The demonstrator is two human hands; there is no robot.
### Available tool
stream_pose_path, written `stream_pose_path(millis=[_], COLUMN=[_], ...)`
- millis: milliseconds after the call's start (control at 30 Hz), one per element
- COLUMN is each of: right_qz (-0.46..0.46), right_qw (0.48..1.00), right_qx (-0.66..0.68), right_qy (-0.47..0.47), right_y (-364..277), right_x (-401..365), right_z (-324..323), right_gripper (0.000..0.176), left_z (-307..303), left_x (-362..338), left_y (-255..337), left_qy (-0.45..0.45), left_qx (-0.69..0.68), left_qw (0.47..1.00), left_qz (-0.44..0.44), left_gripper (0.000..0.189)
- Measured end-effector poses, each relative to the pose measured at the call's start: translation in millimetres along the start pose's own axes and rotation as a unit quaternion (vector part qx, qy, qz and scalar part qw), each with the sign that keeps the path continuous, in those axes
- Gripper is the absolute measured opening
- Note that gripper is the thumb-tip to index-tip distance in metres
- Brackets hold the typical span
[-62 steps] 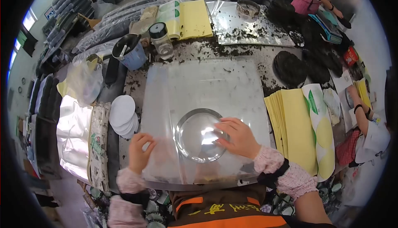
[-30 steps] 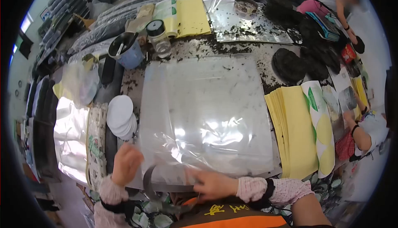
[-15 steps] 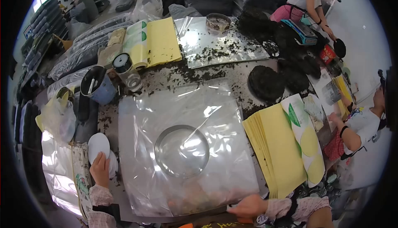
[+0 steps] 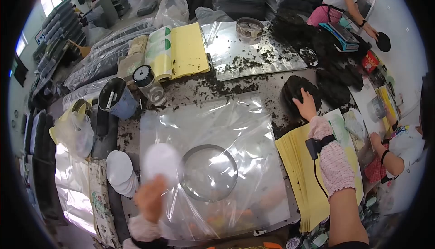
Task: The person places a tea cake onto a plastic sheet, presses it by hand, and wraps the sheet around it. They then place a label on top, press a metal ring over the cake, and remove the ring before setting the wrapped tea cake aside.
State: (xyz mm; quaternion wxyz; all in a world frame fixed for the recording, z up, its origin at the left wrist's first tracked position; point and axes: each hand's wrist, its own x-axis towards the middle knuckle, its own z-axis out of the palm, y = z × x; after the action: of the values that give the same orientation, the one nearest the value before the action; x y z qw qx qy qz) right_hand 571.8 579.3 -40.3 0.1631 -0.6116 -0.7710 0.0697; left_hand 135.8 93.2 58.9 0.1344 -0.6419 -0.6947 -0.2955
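Note:
My left hand point(image 4: 149, 200) holds a white paper disc point(image 4: 160, 162) up over the left part of a clear plastic sheet point(image 4: 217, 126); both are blurred. A metal ring point(image 4: 209, 172) lies under the sheet near its middle. My right hand point(image 4: 305, 103) reaches far right and rests on a dark round pressed cake point(image 4: 294, 90) on the table. A stack of white discs point(image 4: 119, 171) sits left of the sheet.
Yellow paper sheets point(image 4: 302, 176) lie under my right forearm. A blue cup point(image 4: 117, 98) and a glass jar point(image 4: 149, 83) stand at the upper left. Loose dark crumbs cover the table. A second clear sheet with a bowl point(image 4: 249, 27) lies farther back. Other people work at the right.
My left hand lifted a white disc from the stack and carried it over the sheet. My right hand left the sheet's near edge and reached out to the dark cake.

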Motion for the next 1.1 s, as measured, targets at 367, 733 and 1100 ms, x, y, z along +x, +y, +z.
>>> stream_pose_path(millis=[367,733,1100], right_qz=[-0.563,-0.372,-0.351], right_qw=[0.814,0.894,0.913], right_qx=[0.141,-0.031,-0.051], right_qy=[-0.025,-0.247,-0.204], right_y=[-251,-320,-309], right_x=[-283,-233,-244], right_z=[-43,-41,19], right_gripper=[0.059,0.134,0.088], left_z=[17,70,112], left_x=[24,60,53], left_y=[49,52,49], left_qy=[-0.019,-0.444,-0.421], left_qx=[-0.14,0.032,0.094], left_qw=[0.989,0.895,0.895], left_qz=[-0.038,0.017,0.109], left_gripper=[0.04,0.141,0.123])
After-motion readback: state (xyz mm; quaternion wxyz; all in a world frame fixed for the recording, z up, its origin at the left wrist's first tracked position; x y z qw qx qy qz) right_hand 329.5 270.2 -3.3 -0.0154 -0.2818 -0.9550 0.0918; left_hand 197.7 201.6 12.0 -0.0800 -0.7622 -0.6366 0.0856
